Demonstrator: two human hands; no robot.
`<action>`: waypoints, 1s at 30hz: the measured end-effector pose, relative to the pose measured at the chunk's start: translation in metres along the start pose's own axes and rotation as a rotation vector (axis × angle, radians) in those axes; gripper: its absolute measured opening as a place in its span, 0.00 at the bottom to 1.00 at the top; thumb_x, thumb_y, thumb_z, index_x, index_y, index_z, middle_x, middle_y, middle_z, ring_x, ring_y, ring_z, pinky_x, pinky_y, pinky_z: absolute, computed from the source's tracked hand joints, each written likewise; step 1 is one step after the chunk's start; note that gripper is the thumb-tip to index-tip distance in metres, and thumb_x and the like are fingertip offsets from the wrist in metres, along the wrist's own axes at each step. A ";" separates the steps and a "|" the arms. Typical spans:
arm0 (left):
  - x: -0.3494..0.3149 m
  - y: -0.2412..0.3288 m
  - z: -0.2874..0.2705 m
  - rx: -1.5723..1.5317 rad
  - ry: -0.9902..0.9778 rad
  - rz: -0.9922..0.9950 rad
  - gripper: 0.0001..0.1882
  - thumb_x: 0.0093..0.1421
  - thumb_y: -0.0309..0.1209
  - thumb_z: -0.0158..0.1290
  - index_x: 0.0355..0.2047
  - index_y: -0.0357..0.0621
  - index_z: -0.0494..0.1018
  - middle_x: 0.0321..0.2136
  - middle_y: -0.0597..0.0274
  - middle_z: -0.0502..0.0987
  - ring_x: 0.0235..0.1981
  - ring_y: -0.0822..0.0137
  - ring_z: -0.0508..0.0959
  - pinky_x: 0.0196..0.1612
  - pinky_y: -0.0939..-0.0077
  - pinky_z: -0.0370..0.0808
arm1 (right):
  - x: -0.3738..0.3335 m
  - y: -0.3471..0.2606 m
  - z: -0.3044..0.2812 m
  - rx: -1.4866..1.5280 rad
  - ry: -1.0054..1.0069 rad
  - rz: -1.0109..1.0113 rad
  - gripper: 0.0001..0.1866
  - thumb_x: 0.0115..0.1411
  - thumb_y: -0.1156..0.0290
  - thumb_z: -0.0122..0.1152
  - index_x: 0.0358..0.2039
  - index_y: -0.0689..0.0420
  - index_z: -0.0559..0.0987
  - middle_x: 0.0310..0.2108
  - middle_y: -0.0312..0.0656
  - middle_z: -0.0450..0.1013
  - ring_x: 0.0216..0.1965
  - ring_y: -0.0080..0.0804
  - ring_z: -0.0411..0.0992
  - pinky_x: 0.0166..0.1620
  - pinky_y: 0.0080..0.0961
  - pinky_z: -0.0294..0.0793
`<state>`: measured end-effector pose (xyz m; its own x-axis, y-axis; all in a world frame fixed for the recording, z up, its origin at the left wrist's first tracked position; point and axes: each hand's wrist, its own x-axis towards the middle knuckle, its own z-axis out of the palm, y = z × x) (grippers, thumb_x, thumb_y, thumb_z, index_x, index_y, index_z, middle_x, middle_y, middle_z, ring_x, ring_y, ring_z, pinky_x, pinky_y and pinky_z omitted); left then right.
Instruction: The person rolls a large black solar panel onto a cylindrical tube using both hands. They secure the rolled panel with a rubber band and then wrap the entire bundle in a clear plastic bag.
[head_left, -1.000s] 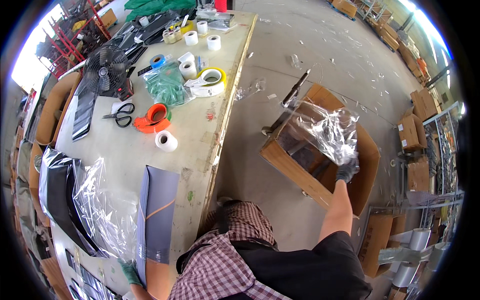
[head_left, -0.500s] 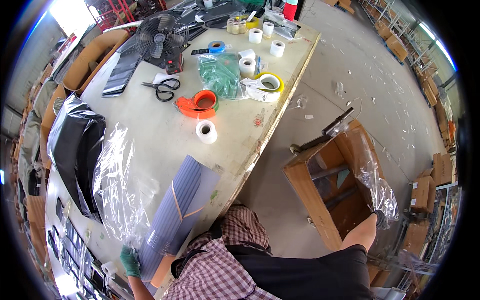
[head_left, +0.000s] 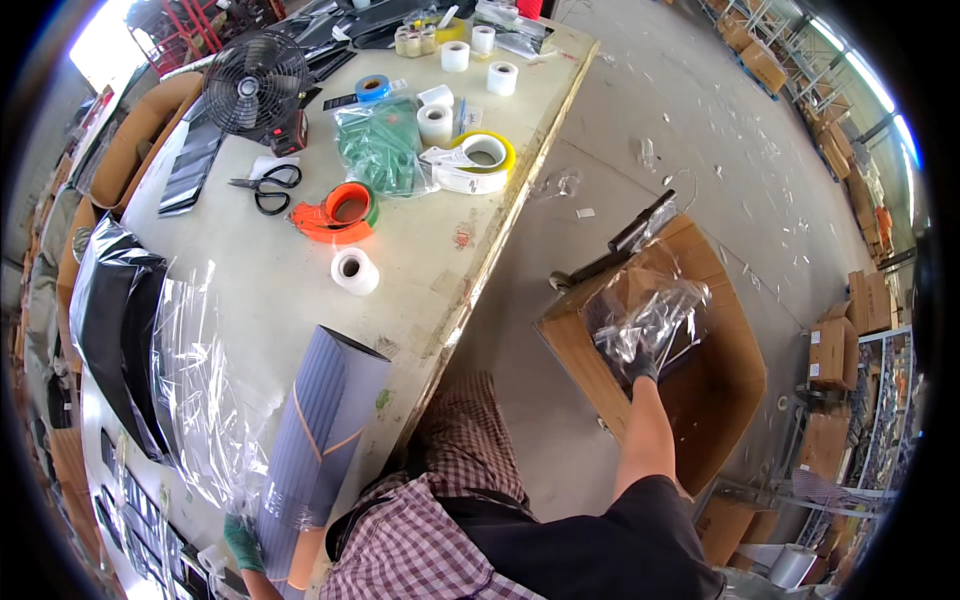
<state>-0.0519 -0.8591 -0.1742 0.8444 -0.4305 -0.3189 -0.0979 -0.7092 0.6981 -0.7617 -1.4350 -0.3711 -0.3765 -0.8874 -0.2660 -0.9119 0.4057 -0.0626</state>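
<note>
An open brown cardboard box (head_left: 700, 400) stands on the floor right of the table; smaller closed cartons (head_left: 835, 345) sit beyond.

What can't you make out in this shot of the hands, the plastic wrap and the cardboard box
All in the head view:
- Right hand: crumpled clear plastic covers its fingers, so the grip is unclear.
- Cardboard box: the plastic and forearm hide what lies inside.
- Left hand: near the lower rim, partly cut off, beside the grey ribbed roll.
- Small tape rolls at the far table end: too small for detail.
</note>
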 end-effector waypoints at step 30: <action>-0.041 0.049 -0.027 -0.810 0.148 -0.003 0.39 0.61 0.54 0.55 0.64 0.41 0.60 0.44 0.59 0.74 0.42 0.70 0.72 0.44 0.77 0.71 | -0.667 -0.555 -0.033 0.436 -0.803 -2.073 0.16 0.64 0.63 0.54 0.41 0.65 0.75 0.36 0.53 0.76 0.37 0.49 0.75 0.38 0.40 0.75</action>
<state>-0.0772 -0.8610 -0.1102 0.9104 -0.3109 -0.2730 0.2668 -0.0633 0.9617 -0.0099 -1.0759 -0.1270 0.9584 0.1802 0.2215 0.2849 -0.5515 -0.7840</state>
